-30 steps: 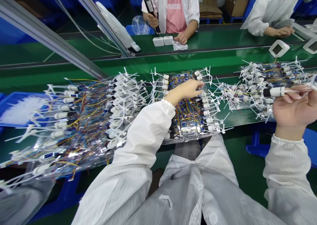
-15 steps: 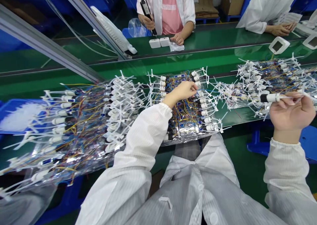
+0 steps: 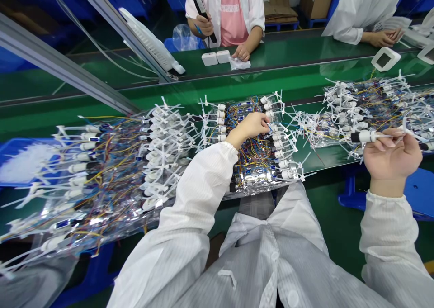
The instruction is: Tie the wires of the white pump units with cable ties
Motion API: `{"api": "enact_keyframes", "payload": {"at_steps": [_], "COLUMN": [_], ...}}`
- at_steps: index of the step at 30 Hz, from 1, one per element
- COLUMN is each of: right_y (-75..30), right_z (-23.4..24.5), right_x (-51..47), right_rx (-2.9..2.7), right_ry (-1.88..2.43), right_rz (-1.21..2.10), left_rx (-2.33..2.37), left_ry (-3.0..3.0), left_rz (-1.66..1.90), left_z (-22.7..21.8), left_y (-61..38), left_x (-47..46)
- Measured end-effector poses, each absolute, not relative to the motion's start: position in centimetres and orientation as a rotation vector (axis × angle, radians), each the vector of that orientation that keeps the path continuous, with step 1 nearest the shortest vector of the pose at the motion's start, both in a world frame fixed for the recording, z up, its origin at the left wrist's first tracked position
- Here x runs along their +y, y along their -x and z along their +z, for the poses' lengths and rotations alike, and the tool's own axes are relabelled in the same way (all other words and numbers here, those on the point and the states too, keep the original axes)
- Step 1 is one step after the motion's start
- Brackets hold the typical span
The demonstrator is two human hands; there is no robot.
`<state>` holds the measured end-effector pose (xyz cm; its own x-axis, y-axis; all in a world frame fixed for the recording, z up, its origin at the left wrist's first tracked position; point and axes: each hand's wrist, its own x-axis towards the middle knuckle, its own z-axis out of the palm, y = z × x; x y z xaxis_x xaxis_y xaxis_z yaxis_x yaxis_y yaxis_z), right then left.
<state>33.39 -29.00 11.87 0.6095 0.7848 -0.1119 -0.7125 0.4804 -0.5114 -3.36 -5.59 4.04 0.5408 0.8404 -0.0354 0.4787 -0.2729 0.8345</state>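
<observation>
In the head view, my left hand (image 3: pixel 253 125) is closed in a pinch at the right side of the middle batch of wired parts (image 3: pixel 252 154). What its fingertips hold is hidden among blue wires and white connectors. My right hand (image 3: pixel 393 158) is raised at the right, palm up, with thumb and fingers pinching a white cable tie (image 3: pixel 404 126). From those fingers a white cylindrical part (image 3: pixel 366 136) with a black end points left, above the right-hand batch. More white cylinders with cable ties line both sides of the middle batch.
A large wired batch on clear film (image 3: pixel 118 177) lies at left, beside a blue tray (image 3: pixel 13 147) of white ties. Another batch (image 3: pixel 373 100) is at right. A metal post (image 3: pixel 84 79) slants over the left side. Across the green bench (image 3: pixel 288 50), two co-workers sit, one holding an electric screwdriver (image 3: pixel 200 7).
My right hand has shifted slightly left with the white cylindrical part. My left hand stays at nearly the same spot. The co-worker opposite has lifted the screwdriver off the white boxes.
</observation>
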Motion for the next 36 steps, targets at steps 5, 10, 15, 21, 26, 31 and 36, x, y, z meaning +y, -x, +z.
{"api": "enact_keyframes", "payload": {"at_steps": [5, 10, 15, 21, 26, 31, 36], "right_y": [-34.0, -34.3, -34.5, -36.1, -39.4, -39.3, -38.9], "right_z": [10.9, 10.6, 9.9, 8.1, 6.2, 6.3, 6.6], "right_x": [-29.1, -28.9, -28.8, -28.7, -28.1, -28.8, -28.7], "right_rx": [-0.196, -0.152, 0.034, 0.245, -0.237, -0.619, -0.728], "right_ry": [0.549, 0.588, 0.296, 0.051, 0.285, 0.52, 0.667], "right_rz": [0.948, 0.949, 1.053, 1.153, 1.279, 1.132, 1.001], "left_rx": [1.062, 1.087, 1.175, 1.219, 1.224, 1.233, 1.222], "left_ry": [-1.897, -1.896, -2.06, -2.164, -2.143, -2.106, -2.066], "left_rz": [0.543, 0.553, 0.43, 0.374, 0.367, 0.378, 0.422], "left_z": [3.3, 3.7, 5.3, 6.0, 5.9, 5.9, 6.3], "left_y": [3.3, 3.1, 2.5, 1.5, 1.4, 1.6, 1.9], "left_x": [-5.3, -5.7, -6.9, -7.6, -7.4, -7.2, -6.8]}}
